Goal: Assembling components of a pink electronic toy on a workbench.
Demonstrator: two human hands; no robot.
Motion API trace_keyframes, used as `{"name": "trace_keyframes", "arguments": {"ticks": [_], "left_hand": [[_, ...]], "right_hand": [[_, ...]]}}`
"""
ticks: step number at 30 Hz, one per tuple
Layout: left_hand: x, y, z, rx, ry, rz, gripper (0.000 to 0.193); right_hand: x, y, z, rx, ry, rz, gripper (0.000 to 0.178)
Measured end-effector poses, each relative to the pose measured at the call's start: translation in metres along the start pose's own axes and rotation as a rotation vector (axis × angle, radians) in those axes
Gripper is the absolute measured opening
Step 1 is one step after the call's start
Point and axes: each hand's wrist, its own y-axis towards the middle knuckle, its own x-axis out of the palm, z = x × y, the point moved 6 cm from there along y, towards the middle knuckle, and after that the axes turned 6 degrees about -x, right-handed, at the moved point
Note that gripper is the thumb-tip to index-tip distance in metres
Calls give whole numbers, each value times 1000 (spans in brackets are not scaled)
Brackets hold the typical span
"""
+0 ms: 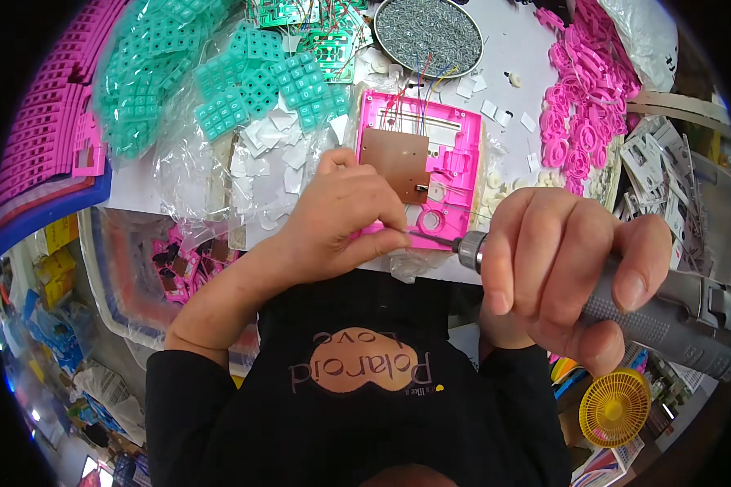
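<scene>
My right hand (pixel 564 264) is wrapped round a grey electric screwdriver (pixel 654 321), whose bit points left. My left hand (pixel 349 203) is closed, its thumb and forefinger pinched at the bit's tip; anything between them is too small to make out. Under the fingertips lies the near edge of a pink plastic housing (pixel 467 146), open side up. A brown circuit board (pixel 394 162) sits in the housing, with red, blue and yellow wires running from its far side. A round ring shape is moulded near the housing's front right corner.
A round tray (pixel 482 53) of small screws stands at the back. Teal rubber keypads (pixel 260 89) and green circuit boards (pixel 341 49) lie back left. Pink rings (pixel 577 122) are heaped at the right, pink frames (pixel 49 114) at the left. A yellow basket (pixel 615 408) sits lower right.
</scene>
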Motion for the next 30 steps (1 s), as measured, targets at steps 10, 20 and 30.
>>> {"name": "trace_keyframes", "arguments": {"ticks": [10,20,30], "left_hand": [[10,-9,-5,1,663,3,12],[6,-6,-2,-38,557,21,17],[-2,3,-10,-66,468,204,7]], "right_hand": [[-42,-1,51,-33,-311,118,36],[-55,-4,76,-4,-473,128,20],[-41,12,53,-23,-363,20,29]]}}
